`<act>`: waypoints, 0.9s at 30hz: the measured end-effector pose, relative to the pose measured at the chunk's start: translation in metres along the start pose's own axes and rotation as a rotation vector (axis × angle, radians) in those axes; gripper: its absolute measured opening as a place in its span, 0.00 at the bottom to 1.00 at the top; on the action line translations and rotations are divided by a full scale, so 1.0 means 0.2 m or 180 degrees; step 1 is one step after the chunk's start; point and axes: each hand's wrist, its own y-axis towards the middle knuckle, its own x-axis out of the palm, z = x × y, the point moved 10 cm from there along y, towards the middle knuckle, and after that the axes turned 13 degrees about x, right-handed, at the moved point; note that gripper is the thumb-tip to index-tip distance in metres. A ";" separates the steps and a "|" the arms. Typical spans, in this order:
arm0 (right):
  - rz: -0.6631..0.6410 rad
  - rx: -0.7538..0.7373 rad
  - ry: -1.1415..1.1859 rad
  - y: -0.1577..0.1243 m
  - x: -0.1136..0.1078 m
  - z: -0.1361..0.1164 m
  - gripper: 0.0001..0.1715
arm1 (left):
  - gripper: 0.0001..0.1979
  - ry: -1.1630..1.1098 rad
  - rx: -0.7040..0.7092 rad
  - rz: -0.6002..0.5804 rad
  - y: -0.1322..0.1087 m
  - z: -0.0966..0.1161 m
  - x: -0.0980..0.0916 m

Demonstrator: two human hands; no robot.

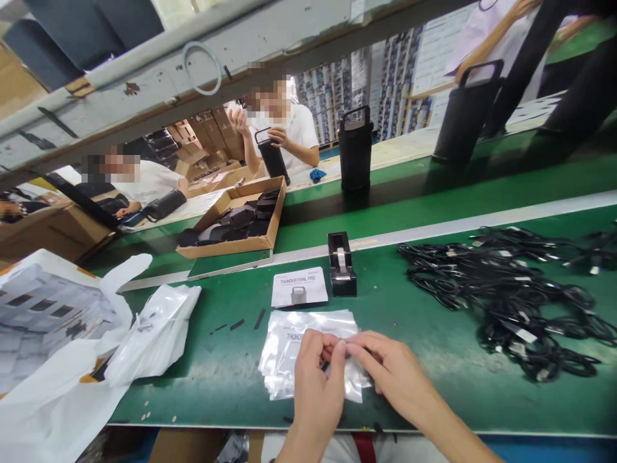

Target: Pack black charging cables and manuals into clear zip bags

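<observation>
My left hand and my right hand meet above a stack of clear plastic bags with printed manuals inside. The thumb and fingers of both hands are pinched together at the same spot. Whatever is between the fingertips is too small and too covered to make out. Just beyond the stack lies a THUNDERTRAIL PRO manual. A black tape dispenser with a roll of tape stands to its right.
Bundled black cables spread over the right side. White pouches and a large plastic sack lie left. Behind are a cardboard tray of black pieces and black handled speakers. Co-workers sit across the green bench.
</observation>
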 end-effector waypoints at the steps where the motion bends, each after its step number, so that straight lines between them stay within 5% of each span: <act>1: -0.0185 -0.0189 -0.0062 0.00 0.03 -0.07 0.23 | 0.07 -0.0012 -0.0009 0.0116 0.02 0.00 -0.04; 10: -0.0842 -0.1790 -0.1420 0.06 0.12 -0.93 0.10 | 0.12 -0.0709 0.0016 0.1508 0.17 -0.06 -0.55; 14: -0.1362 -0.2248 -0.1994 0.00 0.17 -1.19 0.11 | 0.29 -0.1780 0.0085 0.1158 0.24 -0.14 -0.58; 17: -0.1835 -0.2370 -0.2223 -0.06 0.19 -1.23 0.11 | 0.41 -0.2813 -0.0133 0.0429 0.27 -0.16 -0.45; 19: -0.1904 -0.2288 -0.2337 -0.07 0.17 -1.20 0.11 | 0.40 -0.3203 -0.0329 0.0118 0.26 -0.15 -0.37; 23: -0.1488 -0.1885 -0.2663 -0.02 0.07 -1.04 0.13 | 0.15 -0.3010 -0.0484 0.0380 0.24 -0.17 -0.33; 27: -0.1249 -0.1626 -0.2256 0.00 -0.04 -0.83 0.14 | 0.13 -0.2372 -0.0425 0.0603 0.21 -0.16 -0.33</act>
